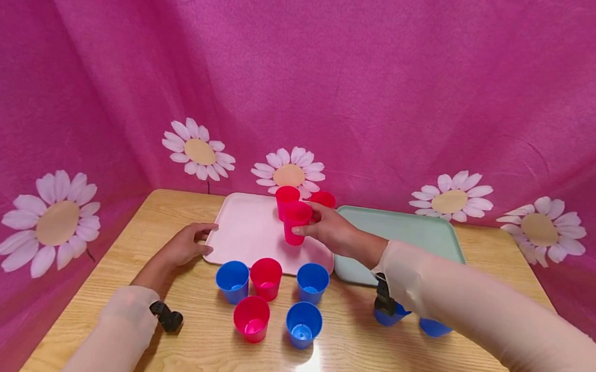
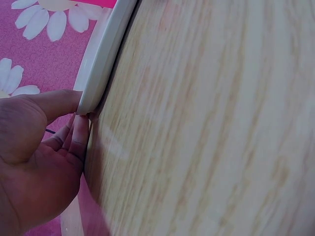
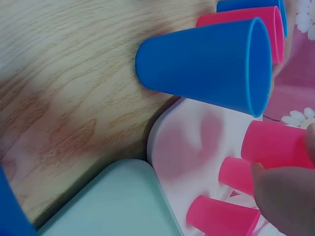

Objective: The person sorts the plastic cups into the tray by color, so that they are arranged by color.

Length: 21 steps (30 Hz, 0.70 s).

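Note:
My right hand [image 1: 333, 229] grips a red cup [image 1: 294, 234] over the pink tray [image 1: 244, 228], thumb and fingers on its sides. In the right wrist view the held red cup [image 3: 275, 145] tops two other red cups on the tray. Those are one red cup [image 1: 286, 194] just behind the held one and another red cup [image 1: 323, 198], partly hidden by the hand. At the tray's left edge, my left hand [image 1: 187, 244] touches the rim with thumb and fingertips. The left wrist view shows the thumb along the tray's rim [image 2: 98, 64].
In front of the pink tray stand two red cups [image 1: 265, 279] and several blue cups [image 1: 303, 325]. A green tray [image 1: 403, 229] lies right beside the pink one. Two more blue cups [image 1: 435, 327] are partly hidden under my right forearm. Pink flowered cloth [image 1: 335, 86] hangs behind the table.

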### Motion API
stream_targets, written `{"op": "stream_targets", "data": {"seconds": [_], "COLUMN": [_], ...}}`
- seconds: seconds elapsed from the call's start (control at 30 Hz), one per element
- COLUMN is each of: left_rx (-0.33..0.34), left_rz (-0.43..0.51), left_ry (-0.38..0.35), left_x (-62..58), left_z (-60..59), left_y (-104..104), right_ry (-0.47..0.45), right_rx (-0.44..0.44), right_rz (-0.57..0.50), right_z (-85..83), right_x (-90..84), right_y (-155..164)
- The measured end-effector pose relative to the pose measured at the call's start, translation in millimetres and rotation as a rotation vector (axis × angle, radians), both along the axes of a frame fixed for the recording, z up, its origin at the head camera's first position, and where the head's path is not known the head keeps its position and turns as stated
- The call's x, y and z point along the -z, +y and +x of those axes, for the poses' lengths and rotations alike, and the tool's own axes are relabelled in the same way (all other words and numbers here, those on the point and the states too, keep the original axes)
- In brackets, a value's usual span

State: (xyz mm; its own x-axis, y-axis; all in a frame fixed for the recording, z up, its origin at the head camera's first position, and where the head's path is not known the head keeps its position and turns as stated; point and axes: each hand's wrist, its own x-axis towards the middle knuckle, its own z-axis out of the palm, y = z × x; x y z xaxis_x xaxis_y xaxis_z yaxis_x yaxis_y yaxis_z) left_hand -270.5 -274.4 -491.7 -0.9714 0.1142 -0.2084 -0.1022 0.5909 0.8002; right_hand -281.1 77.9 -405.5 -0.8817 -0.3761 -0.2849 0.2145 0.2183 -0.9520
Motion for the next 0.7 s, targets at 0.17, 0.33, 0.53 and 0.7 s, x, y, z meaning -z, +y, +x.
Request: {"op": "stream_targets", "data": {"seconds": [0.17, 0.33, 0.53, 0.7], "left_rx": [0.010, 0.006, 0.000, -0.002], "left_rz": [0.001, -0.003, -0.003, -0.001], "left_ry": [0.003, 0.000, -0.001, -0.003], "left_x": [1.0, 1.8, -0.1, -0.6], "left_z": [-0.5, -1.0, 0.0, 0.6], "left_y": [0, -1, 0, 1], "right_ry": [-0.052, -0.062, -0.087, -0.079], "right_rx": [0.016, -0.004, -0.005, -0.015], "right_rz": [0.009, -0.014, -0.012, -0.019], "right_z": [-5.8, -9.1, -12.8, -14.1], "right_x": [8.8, 16.2, 22.6, 26.3], "right_y": [-6, -11, -15, -18]}}
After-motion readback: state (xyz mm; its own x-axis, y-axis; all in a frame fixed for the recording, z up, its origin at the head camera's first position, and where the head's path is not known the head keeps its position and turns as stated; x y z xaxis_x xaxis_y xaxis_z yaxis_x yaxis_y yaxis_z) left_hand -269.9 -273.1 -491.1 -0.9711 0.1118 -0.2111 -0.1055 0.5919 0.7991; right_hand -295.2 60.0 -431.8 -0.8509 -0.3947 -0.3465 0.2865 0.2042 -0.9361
